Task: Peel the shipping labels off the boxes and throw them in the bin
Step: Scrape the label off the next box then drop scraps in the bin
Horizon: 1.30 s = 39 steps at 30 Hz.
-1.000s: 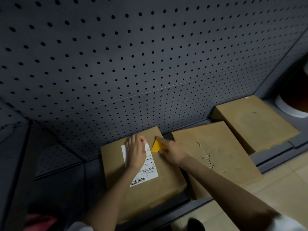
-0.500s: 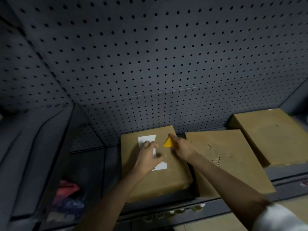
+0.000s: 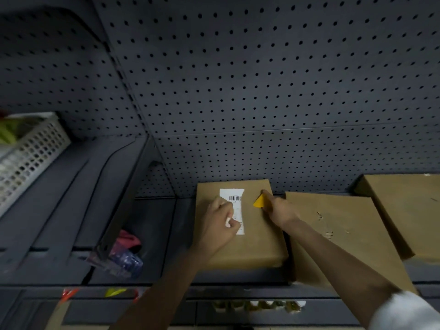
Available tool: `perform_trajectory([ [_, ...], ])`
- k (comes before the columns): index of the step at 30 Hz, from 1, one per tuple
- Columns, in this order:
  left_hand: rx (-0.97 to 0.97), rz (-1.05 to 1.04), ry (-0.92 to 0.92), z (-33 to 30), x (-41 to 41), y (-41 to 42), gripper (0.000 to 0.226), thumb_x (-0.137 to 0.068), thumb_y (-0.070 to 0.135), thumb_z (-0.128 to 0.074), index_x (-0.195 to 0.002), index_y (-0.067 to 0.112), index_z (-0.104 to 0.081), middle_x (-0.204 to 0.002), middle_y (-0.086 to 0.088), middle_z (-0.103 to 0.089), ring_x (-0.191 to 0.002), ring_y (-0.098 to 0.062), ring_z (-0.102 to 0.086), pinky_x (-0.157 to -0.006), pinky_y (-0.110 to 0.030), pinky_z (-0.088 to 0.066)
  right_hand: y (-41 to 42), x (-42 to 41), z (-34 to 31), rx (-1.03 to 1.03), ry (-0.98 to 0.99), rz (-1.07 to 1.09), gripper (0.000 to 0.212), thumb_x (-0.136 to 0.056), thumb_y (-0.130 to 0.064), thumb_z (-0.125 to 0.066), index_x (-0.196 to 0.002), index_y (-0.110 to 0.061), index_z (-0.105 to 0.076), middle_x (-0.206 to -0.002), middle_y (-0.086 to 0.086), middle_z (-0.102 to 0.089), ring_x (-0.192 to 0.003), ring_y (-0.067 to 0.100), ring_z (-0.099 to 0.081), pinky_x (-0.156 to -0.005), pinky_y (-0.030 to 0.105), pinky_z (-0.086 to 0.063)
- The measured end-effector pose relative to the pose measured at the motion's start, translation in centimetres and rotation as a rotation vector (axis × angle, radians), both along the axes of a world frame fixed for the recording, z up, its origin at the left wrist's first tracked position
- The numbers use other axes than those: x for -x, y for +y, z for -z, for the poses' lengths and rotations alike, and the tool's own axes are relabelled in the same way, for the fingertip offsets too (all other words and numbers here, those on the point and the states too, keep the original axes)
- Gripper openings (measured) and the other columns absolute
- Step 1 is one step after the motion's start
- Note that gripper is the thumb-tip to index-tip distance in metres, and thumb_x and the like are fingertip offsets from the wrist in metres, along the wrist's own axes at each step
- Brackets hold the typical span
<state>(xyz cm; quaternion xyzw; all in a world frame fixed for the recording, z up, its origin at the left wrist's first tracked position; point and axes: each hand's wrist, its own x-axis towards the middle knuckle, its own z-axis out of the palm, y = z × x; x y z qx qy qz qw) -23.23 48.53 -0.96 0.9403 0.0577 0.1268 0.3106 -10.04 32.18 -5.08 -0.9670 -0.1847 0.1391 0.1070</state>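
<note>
A brown cardboard box (image 3: 257, 244) lies flat on the dark shelf, with a white shipping label (image 3: 234, 198) bearing a barcode on its top. My left hand (image 3: 220, 221) rests on the label's left side and pinches its curled white edge between the fingers. My right hand (image 3: 277, 209) grips a small yellow scraper (image 3: 259, 201) just right of the label, its blade touching the box top. The lower left part of the label is hidden under my left hand. No bin is in view.
Two more brown boxes (image 3: 342, 234) (image 3: 409, 210) lie to the right, the nearer one with torn paper marks. A grey pegboard wall (image 3: 238, 91) rises behind. A perforated white basket (image 3: 28, 156) sits at far left, and pink and blue items (image 3: 126, 251) lie low on the left.
The view has swung left and down. My left hand has slid down the label, so its barcode end shows, and now pinches its edge. The scraper stays beside the label.
</note>
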Motion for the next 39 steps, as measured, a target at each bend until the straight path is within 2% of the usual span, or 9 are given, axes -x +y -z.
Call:
perform_trajectory([
  [5, 0.073, -0.074, 0.15, -0.8, 1.0, 1.8, 0.019, -0.081, 0.006, -0.048, -0.092, 0.02, -0.04, -0.083, -0.001, -0.053, -0.069, -0.024, -0.055, -0.053, -0.031, -0.039, -0.1, 0.6, -1.1, -0.044, 0.003, -0.049, 0.06, -0.095, -0.026, -0.046, -0.146, -0.035, -0.017, -0.115, 0.009, -0.059, -0.096, 0.027, -0.061, -0.071, 0.037, -0.053],
  [8, 0.046, -0.077, 0.24, 0.3, 1.3, 2.0, 0.058, -0.084, 0.0, -0.045, -0.13, 0.031, -0.029, -0.079, 0.0, -0.059, -0.058, -0.02, -0.055, -0.047, -0.028, -0.04, -0.7, 1.8, -1.6, -0.054, 0.0, -0.137, 0.063, -0.093, -0.032, -0.05, -0.146, -0.039, -0.017, -0.115, 0.005, -0.064, -0.094, 0.025, -0.063, -0.072, 0.036, -0.054],
  [10, -0.037, 0.001, 0.251, 1.1, 1.3, 1.9, 0.046, -0.087, 0.002, -0.044, -0.124, 0.028, -0.038, -0.09, 0.0, -0.059, -0.064, -0.016, -0.053, -0.047, -0.023, -0.034, -1.3, 2.8, -1.5, -0.046, 0.027, -0.193, 0.064, -0.091, -0.037, -0.052, -0.146, -0.04, -0.018, -0.115, 0.004, -0.064, -0.097, 0.024, -0.063, -0.077, 0.036, -0.054],
  [13, -0.18, 0.081, 0.245, 2.4, 0.9, 1.6, 0.011, -0.087, 0.019, -0.051, -0.098, 0.02, -0.051, -0.11, 0.003, -0.048, -0.105, -0.013, -0.049, -0.061, -0.02, -0.038, -1.9, 4.0, -1.5, -0.043, 0.054, -0.223, 0.064, -0.088, -0.041, -0.055, -0.145, -0.039, -0.023, -0.113, 0.002, -0.066, -0.101, 0.022, -0.062, -0.084, 0.035, -0.052],
  [15, -0.223, 0.09, 0.254, 3.6, 0.5, 1.5, 0.016, -0.084, 0.029, -0.057, -0.097, 0.022, -0.051, -0.112, 0.003, -0.043, -0.114, -0.012, -0.039, -0.069, -0.021, -0.041, -2.0, 4.5, -1.5, -0.039, 0.043, -0.227, 0.064, -0.087, -0.042, -0.056, -0.144, -0.04, -0.026, -0.112, 0.0, -0.066, -0.102, 0.021, -0.062, -0.083, 0.033, -0.052],
  [21, -0.325, 0.196, 0.215, 5.4, -0.5, 2.3, 0.039, -0.073, 0.046, -0.064, -0.106, 0.03, -0.051, -0.114, 0.002, -0.043, -0.115, -0.018, -0.035, -0.095, -0.029, -0.034, -1.2, 5.4, -1.5, -0.03, 0.041, -0.185, 0.063, -0.085, -0.041, -0.058, -0.142, -0.038, -0.031, -0.115, 0.002, -0.065, -0.104, 0.024, -0.062, -0.085, 0.036, -0.052],
  [29, -0.195, 0.233, 0.215, 6.1, -1.9, 2.8, 0.044, -0.072, 0.053, -0.069, -0.102, 0.025, -0.054, -0.108, 0.004, -0.049, -0.112, -0.018, -0.038, -0.095, -0.031, -0.029, 0.5, 5.7, -1.4, 0.02, 0.071, -0.144, 0.054, -0.085, -0.043, -0.057, -0.136, -0.037, -0.039, -0.106, 0.003, -0.068, -0.094, 0.024, -0.066, -0.083, 0.037, -0.054],
  [35, -0.178, 0.302, 0.24, 6.3, -2.9, 3.2, 0.047, -0.07, 0.061, -0.065, -0.095, 0.024, -0.053, -0.099, 0.009, -0.046, -0.109, -0.016, -0.04, -0.089, -0.032, -0.027, 0.1, 6.1, -1.0, -0.212, 0.224, -0.045, 0.056, -0.086, -0.034, -0.062, -0.137, -0.037, -0.039, -0.079, -0.003, -0.072, -0.053, 0.009, -0.062, -0.069, 0.032, -0.057],
  [39, -0.224, 0.389, 0.163, 6.4, -2.6, 3.1, 0.027, -0.083, 0.047, -0.061, -0.096, 0.023, -0.055, -0.099, 0.007, -0.049, -0.108, -0.016, -0.043, -0.088, -0.032, -0.031, -0.3, 6.2, -0.6, -0.273, 0.193, -0.043, 0.057, -0.085, -0.036, -0.063, -0.135, -0.043, -0.037, -0.076, -0.004, -0.072, -0.053, 0.005, -0.063, -0.069, 0.033, -0.058],
])
